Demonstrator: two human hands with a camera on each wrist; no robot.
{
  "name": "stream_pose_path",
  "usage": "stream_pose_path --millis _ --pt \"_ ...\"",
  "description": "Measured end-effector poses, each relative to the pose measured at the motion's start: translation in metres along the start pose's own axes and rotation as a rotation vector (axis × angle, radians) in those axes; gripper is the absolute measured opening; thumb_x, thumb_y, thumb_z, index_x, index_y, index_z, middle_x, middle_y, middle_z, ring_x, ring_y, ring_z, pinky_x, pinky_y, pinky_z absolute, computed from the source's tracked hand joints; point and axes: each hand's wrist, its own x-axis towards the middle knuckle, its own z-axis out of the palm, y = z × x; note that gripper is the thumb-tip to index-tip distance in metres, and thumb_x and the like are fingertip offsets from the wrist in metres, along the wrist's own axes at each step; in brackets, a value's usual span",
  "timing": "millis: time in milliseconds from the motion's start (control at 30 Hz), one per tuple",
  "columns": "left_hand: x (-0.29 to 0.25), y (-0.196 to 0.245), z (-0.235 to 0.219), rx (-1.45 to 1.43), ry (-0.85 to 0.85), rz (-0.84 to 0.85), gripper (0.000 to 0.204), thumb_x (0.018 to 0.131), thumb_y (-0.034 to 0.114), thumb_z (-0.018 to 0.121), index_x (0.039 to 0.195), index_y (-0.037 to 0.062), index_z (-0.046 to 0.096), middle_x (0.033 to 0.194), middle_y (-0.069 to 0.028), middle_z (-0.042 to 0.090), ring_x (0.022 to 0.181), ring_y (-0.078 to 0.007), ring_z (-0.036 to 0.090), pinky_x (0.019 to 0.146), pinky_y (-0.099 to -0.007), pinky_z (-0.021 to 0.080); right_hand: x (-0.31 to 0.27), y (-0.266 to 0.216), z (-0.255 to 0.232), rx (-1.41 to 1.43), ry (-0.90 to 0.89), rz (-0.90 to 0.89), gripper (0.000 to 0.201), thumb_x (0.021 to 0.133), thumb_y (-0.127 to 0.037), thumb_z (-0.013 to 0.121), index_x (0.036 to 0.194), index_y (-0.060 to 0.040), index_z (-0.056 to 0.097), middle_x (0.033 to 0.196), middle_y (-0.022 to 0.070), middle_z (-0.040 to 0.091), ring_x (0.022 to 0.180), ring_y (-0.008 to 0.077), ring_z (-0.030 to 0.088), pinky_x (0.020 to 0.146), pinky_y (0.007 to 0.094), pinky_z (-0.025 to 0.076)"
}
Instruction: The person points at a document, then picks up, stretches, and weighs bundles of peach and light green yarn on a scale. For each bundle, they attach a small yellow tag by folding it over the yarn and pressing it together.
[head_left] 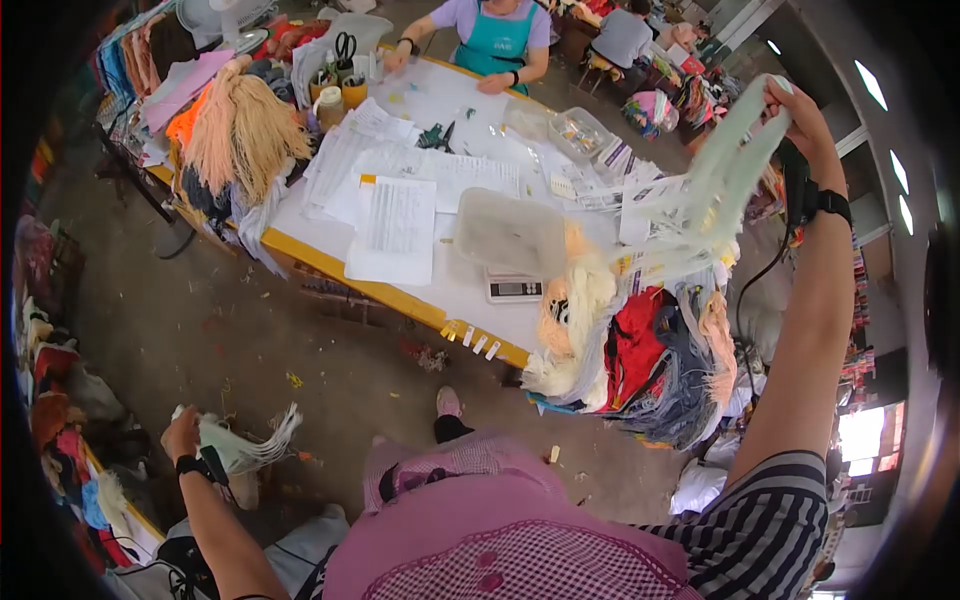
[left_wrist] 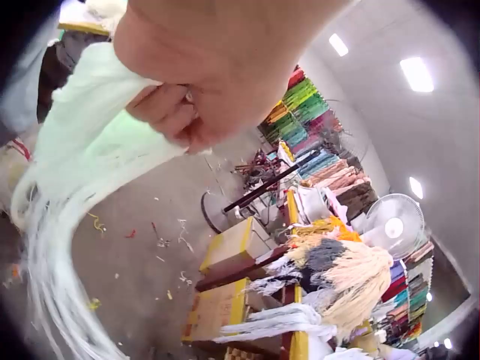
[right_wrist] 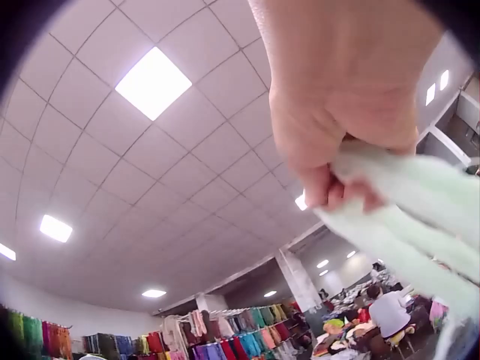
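Note:
Raised at the right of the head view, my right hand grips a hank of pale mint-green yarn by its top. The strands swing down over the table's right end, and in the right wrist view the fingers curl round the yarn. Low on the left, my left hand holds a second pale green bundle of yarn. Its loose ends fan out over the floor in the head view. The left wrist view shows curled fingers on this bundle.
A white table with a yellow edge bears papers, a clear plastic bin on a digital scale, and yarn piles at its right end. Peach yarn hangs at the left. Across the table sits a person in a teal apron.

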Motion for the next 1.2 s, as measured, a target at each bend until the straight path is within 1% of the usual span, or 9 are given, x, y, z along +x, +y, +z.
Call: stream_pose_path --millis 233,267,400,733,833,900,1000,1100,1200 --pt "-0.004 -0.006 0.063 0.268 -0.281 -0.054 0.021 0.078 0.021 0.069 0.067 0.0047 0.062 0.051 0.007 0.034 0.041 -0.0077 0.026 0.042 -0.0278 0.019 0.01 0.01 0.005 0.041 0.115 -0.153 0.022 0.082 -0.027 0.073 0.084 -0.0094 0.06 0.061 -0.0076 0.041 0.05 0.0045 0.033 0.048 0.0229 0.03" --pt "-0.019 0.0 0.073 0.226 -0.332 -0.046 0.022 0.08 0.02 0.068 0.067 0.0038 0.062 0.051 0.0075 0.035 0.042 -0.0066 0.025 0.042 -0.0271 0.018 0.015 0.01 0.003 0.103 0.156 -0.146 0.022 0.084 -0.026 0.073 0.081 -0.008 0.061 0.053 -0.0088 0.025 0.047 0.0054 0.026 0.064 0.0243 0.04" --pt "-0.038 0.005 0.106 0.216 -0.325 -0.128 0.022 0.08 0.02 0.065 0.066 0.0056 0.058 0.051 0.0076 0.035 0.04 -0.0056 0.026 0.041 -0.0263 0.017 0.016 0.004 0.01 0.257 0.195 -0.18 0.02 0.087 -0.024 0.069 0.088 -0.004 0.064 0.052 -0.0083 0.024 0.047 0.0057 0.022 0.066 0.0248 0.041" --pt "-0.097 0.039 0.162 -0.057 -0.422 0.044 0.018 0.087 0.02 0.061 0.076 0.0058 0.058 0.055 0.0033 0.044 0.044 -0.0081 0.038 0.042 -0.0256 0.028 0.041 0.077 0.079 0.414 -0.061 -0.193 0.024 0.09 -0.028 0.065 0.097 -0.0044 0.063 0.058 -0.0058 0.037 0.057 0.008 0.038 0.061 0.0258 0.035" --pt "-0.105 0.052 0.177 -0.244 -0.419 0.147 0.016 0.089 0.02 0.06 0.084 0.0055 0.057 0.06 -0.0016 0.053 0.053 -0.0113 0.051 0.05 -0.0253 0.039 0.002 0.107 0.158 0.091 0.059 -0.142 0.031 0.086 -0.039 0.068 0.093 -0.0089 0.066 0.062 -0.0038 0.047 0.062 0.0097 0.045 0.061 0.0251 0.035" --pt "-0.109 0.057 0.188 -0.471 -0.391 0.15 0.017 0.09 0.022 0.059 0.089 0.0055 0.057 0.059 -0.0016 0.053 0.054 -0.0117 0.051 0.052 -0.025 0.04 0.004 0.168 0.195 -0.404 0.064 -0.172 0.052 0.083 -0.055 0.062 0.091 -0.0031 0.065 0.071 0.0084 0.062 0.074 0.021 0.064 0.067 0.0341 0.048" --pt "-0.132 0.08 0.194 -0.641 -0.484 0.043 0.024 0.094 0.025 0.055 0.104 0.0031 0.058 0.056 -0.0007 0.051 0.052 -0.0115 0.049 0.051 -0.0245 0.039 -0.033 0.26 0.282 -0.77 -0.001 -0.226 0.068 0.079 -0.067 0.056 0.1 -0.0034 0.066 0.089 0.019 0.068 0.087 0.0335 0.065 0.075 0.0428 0.048" --pt "-0.138 0.084 0.2 -0.733 -0.503 -0.003 0.032 0.096 0.026 0.053 0.116 0.0008 0.056 0.054 -0.0009 0.05 0.049 -0.011 0.047 0.048 -0.0247 0.037 -0.111 0.346 0.35 -0.931 0.013 -0.385 0.05 0.084 -0.055 0.057 0.096 -0.0074 0.067 0.08 0.0133 0.068 0.077 0.0295 0.064 0.074 0.0441 0.044" --pt "-0.138 0.081 0.198 -0.665 -0.455 0.017 0.031 0.095 0.025 0.053 0.113 0.0008 0.058 0.053 -0.0011 0.05 0.048 -0.0113 0.047 0.048 -0.025 0.037 -0.17 0.36 0.374 -0.904 -0.141 -0.276 0.039 0.082 -0.045 0.063 0.09 -0.0075 0.066 0.072 0.0117 0.065 0.072 0.0273 0.061 0.081 0.0433 0.039"
